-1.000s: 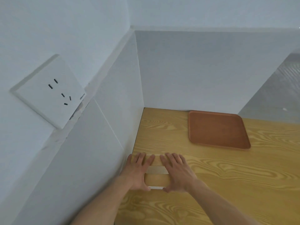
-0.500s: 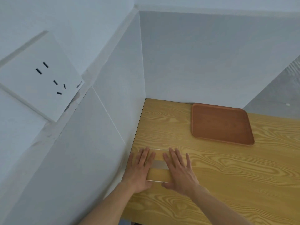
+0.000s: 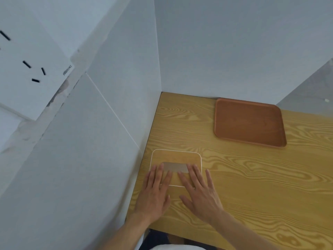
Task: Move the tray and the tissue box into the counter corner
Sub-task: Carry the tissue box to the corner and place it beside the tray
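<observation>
Pale wood-grain counter (image 3: pixel 252 177) is bearing a wood-topped, white-rimmed tissue box (image 3: pixel 175 159); the left hand (image 3: pixel 155 193) and right hand (image 3: pixel 200 193) are lying flat, fingers spread, on it, a brown rectangular tray (image 3: pixel 248 121) well apart.

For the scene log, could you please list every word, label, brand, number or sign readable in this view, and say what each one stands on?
Wall socket plate: one small grey line of print near its lower right corner, probably a brand, too small and blurred to read.
Tissue box: no text visible.
Tray: no text visible.
Counter: no text visible.
</observation>
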The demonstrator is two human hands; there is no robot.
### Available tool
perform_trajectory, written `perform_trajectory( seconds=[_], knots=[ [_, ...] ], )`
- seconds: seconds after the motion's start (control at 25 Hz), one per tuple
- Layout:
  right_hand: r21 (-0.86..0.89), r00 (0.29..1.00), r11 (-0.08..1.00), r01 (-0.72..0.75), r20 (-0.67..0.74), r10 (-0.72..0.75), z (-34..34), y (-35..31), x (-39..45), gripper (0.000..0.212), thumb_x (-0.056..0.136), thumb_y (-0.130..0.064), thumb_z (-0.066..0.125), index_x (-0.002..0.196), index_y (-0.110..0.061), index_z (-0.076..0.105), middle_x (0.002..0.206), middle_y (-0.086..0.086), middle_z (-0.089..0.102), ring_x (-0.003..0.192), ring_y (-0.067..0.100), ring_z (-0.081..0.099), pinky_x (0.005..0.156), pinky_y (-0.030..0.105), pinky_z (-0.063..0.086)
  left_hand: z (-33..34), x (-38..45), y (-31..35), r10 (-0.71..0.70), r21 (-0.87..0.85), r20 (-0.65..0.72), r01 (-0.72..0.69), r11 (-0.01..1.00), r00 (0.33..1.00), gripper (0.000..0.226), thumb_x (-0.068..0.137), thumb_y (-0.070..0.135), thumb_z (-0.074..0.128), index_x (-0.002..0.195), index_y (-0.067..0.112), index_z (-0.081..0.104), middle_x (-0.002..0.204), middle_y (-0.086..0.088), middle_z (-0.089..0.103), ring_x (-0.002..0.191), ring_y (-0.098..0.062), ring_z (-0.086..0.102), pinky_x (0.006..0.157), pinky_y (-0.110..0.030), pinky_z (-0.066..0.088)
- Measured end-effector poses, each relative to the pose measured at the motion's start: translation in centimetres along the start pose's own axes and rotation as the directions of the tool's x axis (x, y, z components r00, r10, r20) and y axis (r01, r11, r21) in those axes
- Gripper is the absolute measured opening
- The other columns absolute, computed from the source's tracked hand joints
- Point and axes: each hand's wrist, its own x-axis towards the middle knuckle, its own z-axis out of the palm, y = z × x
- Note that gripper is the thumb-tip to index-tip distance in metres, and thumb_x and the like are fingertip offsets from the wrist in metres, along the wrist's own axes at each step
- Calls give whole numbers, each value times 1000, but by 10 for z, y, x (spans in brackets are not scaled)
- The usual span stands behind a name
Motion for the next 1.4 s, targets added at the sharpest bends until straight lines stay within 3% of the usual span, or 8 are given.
perform_trajectory(
  seconds=[0.24, 0.48, 0.68, 1.04, 1.4],
  knots=[
    [18, 999, 1000, -1, 35, 0, -9, 15, 23, 76, 99, -56, 38, 159, -30, 1, 168, 12, -6, 153, 29, -9, 120, 63, 8, -9, 21, -1, -39, 3, 31, 39, 999, 999, 88, 91, 40, 51, 157, 15, -1, 163, -24, -9, 150, -41, -12, 121, -55, 12],
    [49, 997, 999, -2, 75, -2, -20, 32, 61, 76, 99, -56, 34, 157, -36, -11, 165, 7, -22, 150, 25, -24, 120, 62, -1, -27, 62, -12, -39, 76, 84, 32, 997, 996, 93, 89, 44, 48, 155, 16, -13, 158, -24, -26, 145, -41, -27, 120, -53, -10],
    [42, 994, 999, -26, 110, 21, -31, 44, 93, 81, 98, -58, 37, 154, -37, -17, 163, 6, -29, 147, 23, -31, 119, 64, -3, -43, 94, -19, -51, 63, 119, 44, 997, 992, 97, 86, 42, 52, 155, 18, -12, 161, -24, -21, 147, -41, -22, 122, -54, -1],
    [71, 973, 995, -70, 225, 52, -65, 71, 158, 84, 97, -49, 48, 154, -41, -14, 164, 2, -28, 148, 20, -28, 113, 66, -13, -83, 167, -35, -72, 54, 231, 61, 997, 970, 93, 90, 49, 53, 156, 16, -3, 163, -24, -12, 149, -43, -10, 122, -50, 2],
    [114, 961, 990, -77, 272, 44, -86, 88, 207, 82, 97, -31, 51, 156, -41, -5, 166, 2, -20, 150, 20, -23, 119, 61, -5, -110, 217, -47, -98, 45, 302, 89, 995, 948, 91, 90, 48, 56, 156, 13, 4, 163, -27, -7, 148, -48, -5, 121, -53, 10]
  ],
)
